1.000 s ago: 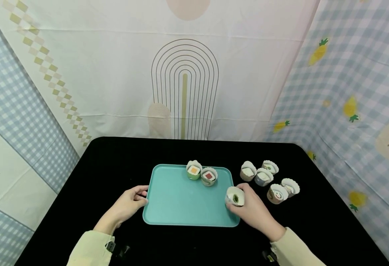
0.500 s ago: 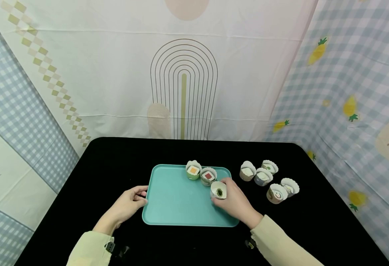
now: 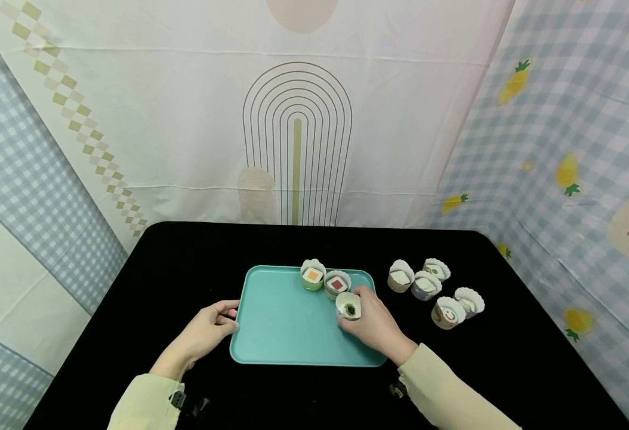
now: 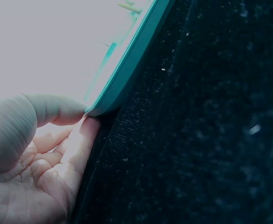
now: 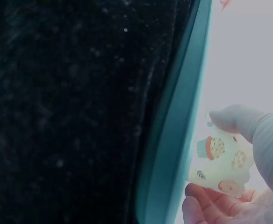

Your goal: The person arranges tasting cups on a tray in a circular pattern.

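Observation:
My right hand (image 3: 377,327) holds a cupcake in a scalloped paper cup (image 3: 347,306), with a dark green topping, over the right part of the turquoise tray (image 3: 287,331). In the right wrist view the cup (image 5: 223,161) shows printed cakes, thumb on one side and fingers on the other. Whether its base touches the tray is hard to tell. Two cupcakes stand at the tray's back: one with an orange square (image 3: 313,276), one with a red square (image 3: 338,285). At the tray's left edge, my left hand (image 3: 209,327) pinches the rim (image 4: 120,77) between thumb and finger.
Right of the tray, several more paper-cupped cupcakes stand on the black table (image 3: 196,269), some at the back (image 3: 426,285) and a pair nearer, including one with a face-like topping (image 3: 448,313). Patterned cloth (image 3: 196,131) hangs behind and at both sides.
My right hand has carried the green-topped cupcake leftward from the tray's right edge to just in front of the red-square one. My left hand has stayed at the rim.

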Motion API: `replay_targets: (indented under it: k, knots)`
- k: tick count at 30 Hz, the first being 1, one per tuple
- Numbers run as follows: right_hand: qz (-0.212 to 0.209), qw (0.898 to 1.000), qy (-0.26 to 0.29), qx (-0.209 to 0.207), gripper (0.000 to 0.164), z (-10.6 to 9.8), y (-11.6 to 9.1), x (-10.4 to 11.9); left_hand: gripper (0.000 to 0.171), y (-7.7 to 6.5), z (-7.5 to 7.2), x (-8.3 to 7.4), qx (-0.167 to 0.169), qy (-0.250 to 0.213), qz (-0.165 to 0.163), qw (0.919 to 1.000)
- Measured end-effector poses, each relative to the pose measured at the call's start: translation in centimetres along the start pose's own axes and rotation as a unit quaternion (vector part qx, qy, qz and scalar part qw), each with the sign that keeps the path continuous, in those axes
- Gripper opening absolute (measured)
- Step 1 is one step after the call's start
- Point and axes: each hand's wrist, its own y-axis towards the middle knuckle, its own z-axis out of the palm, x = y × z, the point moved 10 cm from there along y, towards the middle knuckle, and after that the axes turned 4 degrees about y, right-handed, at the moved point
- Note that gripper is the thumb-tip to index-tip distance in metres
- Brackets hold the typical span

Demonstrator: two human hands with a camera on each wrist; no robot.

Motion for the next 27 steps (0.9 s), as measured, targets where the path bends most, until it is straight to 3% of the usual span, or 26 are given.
replay_targets:
  k: [18,27]
  knots:
    - [0.004,1.0,0.007,-0.001,0.06,-0.01,0.02,-0.12,0.046,0.24,0.03,0.39,0.0,0.001,-0.002,1.0]
    - [-0.001,1.0,0.021,0.016,0.086,-0.94,-0.5,-0.11,0.046,0.34,0.02,0.51,-0.002,0.001,-0.003,1.0]
